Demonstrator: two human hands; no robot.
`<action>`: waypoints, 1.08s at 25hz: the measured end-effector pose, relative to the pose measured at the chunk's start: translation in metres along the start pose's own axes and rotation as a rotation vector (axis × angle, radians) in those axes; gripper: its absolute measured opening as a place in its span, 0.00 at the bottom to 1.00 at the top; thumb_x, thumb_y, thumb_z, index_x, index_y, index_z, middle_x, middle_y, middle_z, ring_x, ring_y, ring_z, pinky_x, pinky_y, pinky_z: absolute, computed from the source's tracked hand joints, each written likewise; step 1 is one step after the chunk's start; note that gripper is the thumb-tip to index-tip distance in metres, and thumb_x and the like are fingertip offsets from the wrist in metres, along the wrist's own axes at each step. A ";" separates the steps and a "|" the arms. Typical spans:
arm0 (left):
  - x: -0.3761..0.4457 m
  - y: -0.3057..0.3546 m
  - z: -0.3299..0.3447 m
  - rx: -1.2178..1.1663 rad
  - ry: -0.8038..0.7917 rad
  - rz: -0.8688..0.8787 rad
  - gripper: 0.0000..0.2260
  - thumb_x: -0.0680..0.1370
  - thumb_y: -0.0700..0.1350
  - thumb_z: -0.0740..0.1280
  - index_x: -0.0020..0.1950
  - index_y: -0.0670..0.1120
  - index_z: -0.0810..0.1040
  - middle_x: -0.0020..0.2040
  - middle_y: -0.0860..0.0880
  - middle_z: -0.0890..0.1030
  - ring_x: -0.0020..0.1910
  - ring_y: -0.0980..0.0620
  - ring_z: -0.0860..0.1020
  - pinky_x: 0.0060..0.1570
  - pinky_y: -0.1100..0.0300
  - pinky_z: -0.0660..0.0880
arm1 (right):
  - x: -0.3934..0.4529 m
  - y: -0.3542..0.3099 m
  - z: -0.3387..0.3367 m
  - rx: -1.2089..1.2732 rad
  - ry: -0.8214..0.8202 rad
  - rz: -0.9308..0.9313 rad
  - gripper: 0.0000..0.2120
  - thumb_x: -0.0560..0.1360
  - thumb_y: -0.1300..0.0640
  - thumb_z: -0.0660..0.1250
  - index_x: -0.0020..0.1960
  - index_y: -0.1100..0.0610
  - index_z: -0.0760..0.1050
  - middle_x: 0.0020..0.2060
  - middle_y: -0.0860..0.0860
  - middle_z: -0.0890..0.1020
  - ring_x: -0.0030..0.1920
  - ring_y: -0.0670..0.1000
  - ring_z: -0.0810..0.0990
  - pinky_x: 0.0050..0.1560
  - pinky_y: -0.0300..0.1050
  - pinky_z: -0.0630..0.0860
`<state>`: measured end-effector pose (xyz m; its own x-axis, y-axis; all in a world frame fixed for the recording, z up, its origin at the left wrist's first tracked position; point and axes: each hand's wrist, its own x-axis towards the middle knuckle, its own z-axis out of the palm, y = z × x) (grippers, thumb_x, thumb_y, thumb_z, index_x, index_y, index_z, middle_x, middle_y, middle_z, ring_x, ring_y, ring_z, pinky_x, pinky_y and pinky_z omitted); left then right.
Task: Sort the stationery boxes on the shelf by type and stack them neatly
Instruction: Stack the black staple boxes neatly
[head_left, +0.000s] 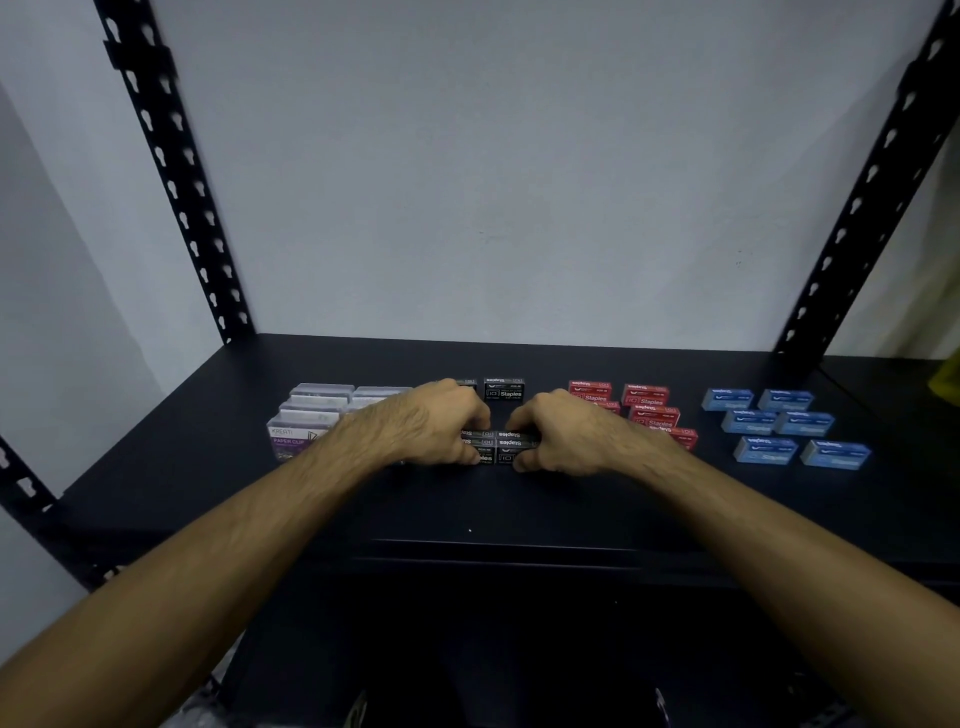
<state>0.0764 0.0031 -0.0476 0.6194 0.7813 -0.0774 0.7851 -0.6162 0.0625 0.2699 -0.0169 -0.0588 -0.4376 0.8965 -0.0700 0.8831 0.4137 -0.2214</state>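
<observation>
Black staple boxes (511, 446) stand in a small stack at the middle of the dark shelf (467, 509). My left hand (436, 426) grips the stack's left side and my right hand (563, 434) grips its right side, fingers curled round the boxes. One more black staple box (504, 389) stands behind them, and another is mostly hidden behind my left hand. Clear paper clip boxes (311, 415) are grouped at the left. Red staple boxes (644, 402) sit right of my right hand. Blue staple boxes (779, 423) lie in rows at the far right.
Black perforated shelf posts rise at the back left (171, 171) and back right (872, 182). A pale wall stands behind the shelf. Something yellow (948, 379) shows at the right edge. The shelf's front edge (493, 545) runs below my wrists.
</observation>
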 end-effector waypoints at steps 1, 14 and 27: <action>0.000 0.000 0.000 0.016 0.001 0.005 0.14 0.74 0.54 0.72 0.57 0.51 0.80 0.47 0.53 0.81 0.47 0.52 0.78 0.44 0.58 0.72 | 0.000 0.000 0.000 0.003 0.002 0.004 0.13 0.72 0.48 0.73 0.54 0.51 0.80 0.41 0.47 0.83 0.36 0.44 0.80 0.39 0.43 0.77; 0.051 -0.064 -0.026 -0.063 0.102 -0.104 0.21 0.74 0.58 0.72 0.63 0.51 0.79 0.55 0.51 0.82 0.47 0.55 0.76 0.48 0.59 0.71 | 0.037 0.025 -0.017 0.075 0.242 0.105 0.22 0.78 0.50 0.67 0.70 0.52 0.72 0.64 0.52 0.75 0.61 0.53 0.76 0.59 0.47 0.73; 0.076 -0.070 -0.002 -0.115 0.074 -0.025 0.05 0.75 0.48 0.72 0.50 0.51 0.83 0.39 0.58 0.78 0.43 0.53 0.80 0.44 0.58 0.74 | 0.075 0.023 -0.007 0.181 0.170 0.074 0.08 0.77 0.58 0.67 0.54 0.54 0.82 0.44 0.48 0.83 0.45 0.50 0.81 0.45 0.42 0.74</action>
<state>0.0684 0.1056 -0.0563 0.5942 0.8043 -0.0070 0.7926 -0.5841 0.1752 0.2583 0.0613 -0.0626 -0.3241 0.9435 0.0689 0.8605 0.3243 -0.3930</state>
